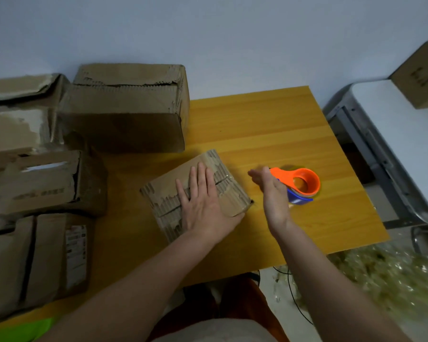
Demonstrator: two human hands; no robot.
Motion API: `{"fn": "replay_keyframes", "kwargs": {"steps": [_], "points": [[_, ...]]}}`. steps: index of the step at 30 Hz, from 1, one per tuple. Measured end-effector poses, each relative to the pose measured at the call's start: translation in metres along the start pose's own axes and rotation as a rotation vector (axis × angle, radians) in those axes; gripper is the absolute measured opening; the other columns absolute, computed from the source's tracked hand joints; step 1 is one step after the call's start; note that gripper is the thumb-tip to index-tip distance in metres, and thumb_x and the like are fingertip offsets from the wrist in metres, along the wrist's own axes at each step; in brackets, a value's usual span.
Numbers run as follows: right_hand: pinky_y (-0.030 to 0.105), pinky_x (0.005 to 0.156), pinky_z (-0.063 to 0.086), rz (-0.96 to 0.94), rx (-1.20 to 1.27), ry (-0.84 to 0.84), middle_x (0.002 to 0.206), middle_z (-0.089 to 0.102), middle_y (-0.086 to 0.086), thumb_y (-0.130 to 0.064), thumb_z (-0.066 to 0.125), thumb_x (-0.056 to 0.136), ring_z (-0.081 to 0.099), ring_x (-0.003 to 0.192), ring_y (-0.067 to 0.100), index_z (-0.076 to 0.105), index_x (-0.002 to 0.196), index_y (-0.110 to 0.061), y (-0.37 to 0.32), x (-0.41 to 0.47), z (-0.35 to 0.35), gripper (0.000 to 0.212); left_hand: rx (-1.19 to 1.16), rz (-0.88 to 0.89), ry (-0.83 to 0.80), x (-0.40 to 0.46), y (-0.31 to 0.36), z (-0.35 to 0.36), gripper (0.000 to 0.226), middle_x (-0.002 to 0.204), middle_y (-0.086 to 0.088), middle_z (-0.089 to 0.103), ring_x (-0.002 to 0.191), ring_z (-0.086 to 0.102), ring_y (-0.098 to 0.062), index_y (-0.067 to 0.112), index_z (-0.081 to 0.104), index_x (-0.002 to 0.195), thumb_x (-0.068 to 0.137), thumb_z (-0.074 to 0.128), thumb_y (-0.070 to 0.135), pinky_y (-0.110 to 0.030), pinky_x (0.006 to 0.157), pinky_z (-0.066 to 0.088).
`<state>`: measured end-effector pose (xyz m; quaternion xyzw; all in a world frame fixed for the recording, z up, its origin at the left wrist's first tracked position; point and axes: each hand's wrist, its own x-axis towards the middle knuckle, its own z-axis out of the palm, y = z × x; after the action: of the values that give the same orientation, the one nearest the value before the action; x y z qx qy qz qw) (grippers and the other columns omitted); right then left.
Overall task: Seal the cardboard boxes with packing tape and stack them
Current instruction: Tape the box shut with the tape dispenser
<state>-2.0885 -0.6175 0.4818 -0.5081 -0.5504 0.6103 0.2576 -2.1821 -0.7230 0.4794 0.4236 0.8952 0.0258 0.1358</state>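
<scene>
A small worn cardboard box (163,193) lies in the middle of the yellow wooden table (269,134). My left hand (203,198) lies flat on its top, fingers straight. An orange and blue tape dispenser (302,186) rests on the table to the right of the box. My right hand (272,193) hovers edge-on between box and dispenser, fingers extended, holding nothing; it is a little blurred.
Several larger battered cardboard boxes (124,109) crowd the table's left side and back left. A white table (400,134) with another box (423,75) stands at the right. Crumpled clear plastic (381,275) lies on the floor below the table's right corner.
</scene>
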Motion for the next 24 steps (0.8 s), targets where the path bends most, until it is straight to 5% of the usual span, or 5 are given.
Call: {"fn": "replay_keyframes", "kwargs": {"steps": [5, 13, 18, 20, 24], "points": [[0.040, 0.084, 0.052, -0.065, -0.115, 0.099, 0.088, 0.069, 0.005, -0.023, 0.049, 0.098, 0.063, 0.086, 0.016, 0.069, 0.093, -0.008, 0.024, -0.016, 0.040, 0.025, -0.006, -0.005, -0.035, 0.001, 0.003, -0.002, 0.125, 0.156, -0.009, -0.032, 0.142, -0.033, -0.025, 0.009, -0.022, 0.150, 0.073, 0.045, 0.080, -0.058, 0.114, -0.014], [0.042, 0.113, 0.031, 0.040, 0.102, 0.182, 0.149, 0.040, 0.003, -0.007, 0.047, 0.087, 0.036, 0.137, 0.015, 0.064, 0.110, -0.029, 0.023, 0.019, 0.051, 0.035, 0.122, 0.135, -0.084, -0.001, -0.016, -0.004, 0.118, 0.155, -0.014, -0.032, 0.141, -0.034, -0.032, 0.008, -0.020, 0.151, 0.079, 0.053, 0.068, -0.059, 0.114, -0.013], [0.047, 0.098, 0.047, 0.189, 0.317, 0.100, 0.121, 0.061, 0.012, -0.059, 0.037, 0.092, 0.059, 0.111, 0.024, 0.067, 0.108, -0.029, 0.023, 0.021, 0.049, 0.045, 0.106, 0.188, -0.067, -0.002, -0.021, -0.001, 0.108, 0.154, -0.003, -0.036, 0.139, -0.037, -0.034, 0.027, -0.024, 0.149, 0.082, 0.050, 0.066, -0.061, 0.112, -0.015], [0.040, 0.087, 0.052, 0.301, 0.470, 0.158, 0.105, 0.064, 0.010, -0.060, 0.032, 0.095, 0.063, 0.093, 0.021, 0.059, 0.116, -0.023, 0.024, 0.020, 0.049, 0.050, 0.132, 0.190, -0.066, -0.003, -0.020, 0.000, 0.104, 0.155, 0.002, -0.035, 0.139, -0.037, -0.034, 0.027, -0.021, 0.151, 0.083, 0.047, 0.067, -0.063, 0.111, -0.015], [0.045, 0.100, 0.045, 0.225, 0.293, 0.336, 0.118, 0.058, 0.007, -0.052, 0.036, 0.096, 0.056, 0.111, 0.025, 0.055, 0.120, -0.015, 0.028, 0.003, 0.068, 0.048, 0.153, 0.154, -0.081, -0.003, -0.016, 0.001, 0.107, 0.154, 0.001, -0.037, 0.138, -0.038, -0.034, 0.019, -0.023, 0.151, 0.084, 0.044, 0.068, -0.064, 0.111, -0.012]]}}
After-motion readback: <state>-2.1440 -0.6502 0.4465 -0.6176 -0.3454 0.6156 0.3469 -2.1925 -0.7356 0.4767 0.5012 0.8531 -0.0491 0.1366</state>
